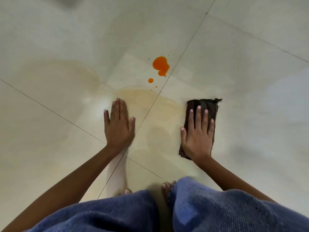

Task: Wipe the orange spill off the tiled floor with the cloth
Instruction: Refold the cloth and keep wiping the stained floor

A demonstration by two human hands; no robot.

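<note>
Glossy tiled floor (234, 67), round orange spill (160, 64), folded cloth (203, 104)

Pale glossy tiled floor (234, 56); bright orange liquid spill (160, 65) beside a grout line. Left hand (119, 126) flat on tile. Right hand (198, 135) pressing folded dark brown cloth (203, 104), fingers straight. Blue trousers (217, 210).

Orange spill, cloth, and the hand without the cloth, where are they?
orange spill (160, 63): head view, middle of the biggest blob.
cloth (204, 103): head view, bare dark part near its far edge.
left hand (119, 124): head view, back of the hand.
</note>
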